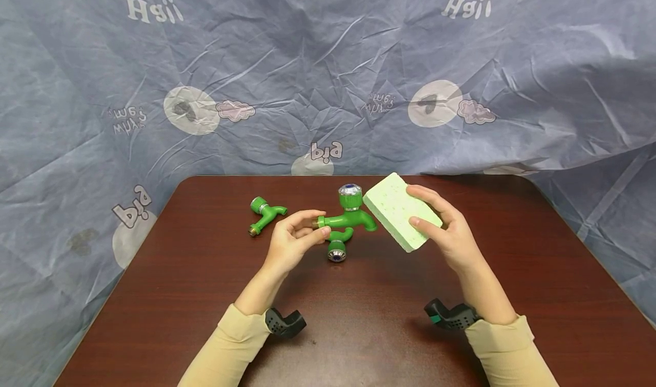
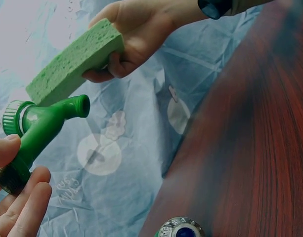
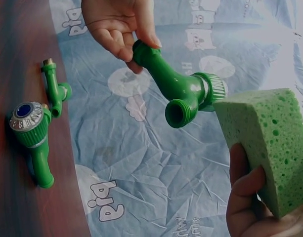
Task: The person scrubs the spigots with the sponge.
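Observation:
My left hand (image 1: 291,242) pinches a green faucet (image 1: 340,221) by its threaded inlet end, holding it up above the table with its ribbed knob on top and its spout toward the right. My right hand (image 1: 453,233) grips a pale green sponge (image 1: 402,211) between thumb and fingers. In the right wrist view the sponge (image 3: 270,143) has a corner right at the faucet's knob (image 3: 213,91). From the left wrist view, the spout (image 2: 78,106) opens toward the right, below the sponge (image 2: 74,64).
Two more green faucets lie on the dark wooden table (image 1: 359,318): one faucet (image 1: 266,215) at the back left, another faucet (image 1: 337,246) just below the held one. Behind the table hangs a wrinkled blue printed cloth (image 1: 328,79). Both wrists wear black bands (image 1: 285,323).

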{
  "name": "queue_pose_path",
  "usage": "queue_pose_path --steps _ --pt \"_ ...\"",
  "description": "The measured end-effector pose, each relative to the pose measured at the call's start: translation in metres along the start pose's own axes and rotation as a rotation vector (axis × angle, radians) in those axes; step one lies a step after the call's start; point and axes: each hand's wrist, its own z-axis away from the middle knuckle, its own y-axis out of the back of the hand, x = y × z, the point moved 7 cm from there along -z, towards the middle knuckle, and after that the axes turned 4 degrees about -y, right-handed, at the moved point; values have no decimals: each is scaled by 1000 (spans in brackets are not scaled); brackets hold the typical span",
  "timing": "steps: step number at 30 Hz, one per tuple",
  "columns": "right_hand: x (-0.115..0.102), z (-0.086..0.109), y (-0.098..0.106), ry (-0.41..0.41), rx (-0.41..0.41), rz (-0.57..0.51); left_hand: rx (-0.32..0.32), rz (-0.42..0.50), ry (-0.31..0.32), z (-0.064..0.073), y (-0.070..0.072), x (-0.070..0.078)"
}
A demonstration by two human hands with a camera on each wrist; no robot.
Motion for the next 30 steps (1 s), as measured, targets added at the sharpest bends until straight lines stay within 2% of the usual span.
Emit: queue_pose_path --steps 8,16,22,30 --pt "1 2 -8 -21 -106 23 -18 0 -6 0 -3 0" --pt "2 3 -17 -27 -154 28 -71 -10 -16 1 -8 -3" --pt "2 3 -19 -26 -126 50 -113 -43 3 3 -14 -6" --pt "0 4 -28 -7 -119 74 -107 -82 24 6 -17 -7"
